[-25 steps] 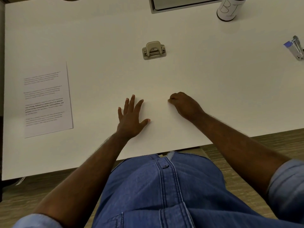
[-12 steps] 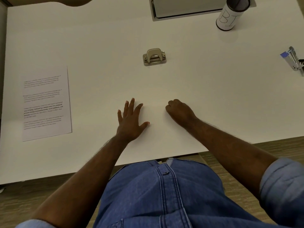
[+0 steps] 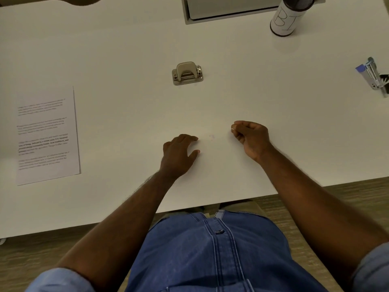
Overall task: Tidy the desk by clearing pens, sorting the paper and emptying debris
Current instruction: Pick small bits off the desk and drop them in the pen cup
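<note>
My left hand (image 3: 179, 152) rests on the white desk (image 3: 273, 102), turned on its edge and cupped, thumb apart from the fingers, holding nothing. My right hand (image 3: 250, 135) hovers just to the right, fingers curled in with the thumb pressed against the fingertips; whether anything sits in the pinch is not visible. A few faint pinkish specks (image 3: 211, 136) lie on the desk between the two hands. A printed sheet of paper (image 3: 47, 133) lies flat at the left. A cylindrical pen cup (image 3: 287, 15) marked "BI" stands at the far right.
A beige hole punch (image 3: 187, 73) sits in the middle of the desk beyond my hands. A blue and metal stapler (image 3: 373, 75) lies at the right edge. A grey tray (image 3: 227, 9) sits at the far edge. The desk's front edge runs just above my lap.
My left hand has turned from flat with spread fingers to cupped on its side. My right hand has shifted right and curled its fingers into a pinch.
</note>
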